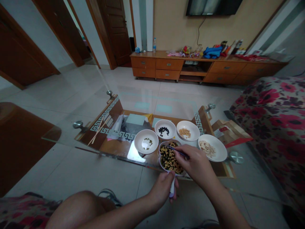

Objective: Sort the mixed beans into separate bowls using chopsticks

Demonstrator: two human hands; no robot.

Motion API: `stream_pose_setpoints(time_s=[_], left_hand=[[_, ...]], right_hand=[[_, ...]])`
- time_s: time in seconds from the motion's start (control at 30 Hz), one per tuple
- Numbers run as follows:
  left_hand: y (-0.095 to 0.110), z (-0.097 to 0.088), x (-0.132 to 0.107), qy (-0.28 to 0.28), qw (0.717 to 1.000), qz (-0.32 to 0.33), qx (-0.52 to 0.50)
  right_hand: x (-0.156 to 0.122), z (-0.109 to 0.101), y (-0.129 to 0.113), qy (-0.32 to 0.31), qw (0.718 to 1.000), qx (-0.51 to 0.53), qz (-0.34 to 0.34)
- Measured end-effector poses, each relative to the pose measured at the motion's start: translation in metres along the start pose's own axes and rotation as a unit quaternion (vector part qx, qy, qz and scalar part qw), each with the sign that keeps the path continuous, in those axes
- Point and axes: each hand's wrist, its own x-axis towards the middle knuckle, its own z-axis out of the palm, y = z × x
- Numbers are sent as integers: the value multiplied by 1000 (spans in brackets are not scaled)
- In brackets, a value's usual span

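A pale cup (162, 165) full of mixed beans, dark and yellow, stands near the front edge of a glass table (78, 95). My left hand (163, 189) is closed round the cup's white handle. My right hand (195, 163) is closed on dark chopsticks (176, 151) whose tips reach into the bean mix. Behind the cup stand several white bowls: one with a few green beans (146, 142), one with black beans (165, 129), one with yellow beans (188, 130), and one with pale flat seeds (212, 148).
A pair of wooden chopsticks (97, 132) lies on the lower shelf at left, by papers and a plastic bag (124, 127). A cardboard box (228, 132) sits at right beside a floral sofa (274, 127). My bare knee (78, 206) is below.
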Motion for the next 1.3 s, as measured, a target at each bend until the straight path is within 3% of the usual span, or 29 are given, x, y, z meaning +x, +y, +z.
stream_pose_setpoints(time_s=[0.2,0.53,1.3], left_hand=[[-1,0,0,-2,1000,6,-12],[-1,-1,1,-5,1000,6,-21],[-4,-2,4,-1,1000,5,-17]], right_hand=[[0,-11,8,-55,997,-10,54],[-1,-12,12,-127,988,-35,82],[-1,-12,10,-186,977,-29,103]])
